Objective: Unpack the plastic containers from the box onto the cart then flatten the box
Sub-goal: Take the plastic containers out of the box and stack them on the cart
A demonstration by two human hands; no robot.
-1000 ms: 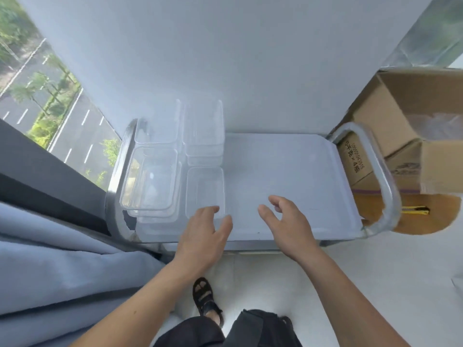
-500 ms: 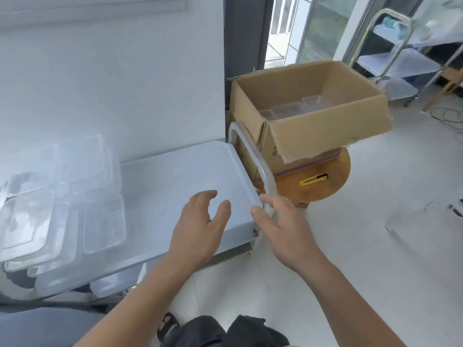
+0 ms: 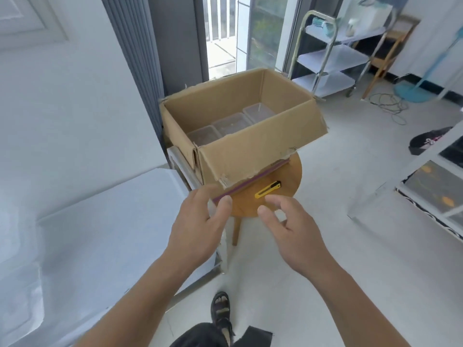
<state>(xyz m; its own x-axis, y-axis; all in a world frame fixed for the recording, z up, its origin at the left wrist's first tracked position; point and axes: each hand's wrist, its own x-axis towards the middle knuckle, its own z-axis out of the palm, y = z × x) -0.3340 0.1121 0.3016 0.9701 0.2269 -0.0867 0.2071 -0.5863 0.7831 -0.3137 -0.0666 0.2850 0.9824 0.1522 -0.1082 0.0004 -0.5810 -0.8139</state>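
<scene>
An open brown cardboard box (image 3: 250, 151) stands on a round wooden stool (image 3: 280, 194), its flaps folded outward. Three clear plastic containers (image 3: 231, 123) lie in a row at its bottom. The cart's white top shelf (image 3: 107, 234) fills the lower left. My left hand (image 3: 198, 226) hovers just below the box's near corner, fingers relaxed and holding nothing. My right hand (image 3: 288, 226) hangs in front of the stool, fingers spread and loosely bent, also holding nothing.
A yellow utility knife (image 3: 267, 189) lies on the stool in front of the box. A second metal cart (image 3: 325, 58) stands at the back right. Cables (image 3: 390, 106) trail on the floor beyond it. A white shelf frame (image 3: 411, 176) stands on the right.
My view has swung right, from the cart with its stacked containers to the box. Both hands have left the cart's shelf and moved toward the box, still holding nothing.
</scene>
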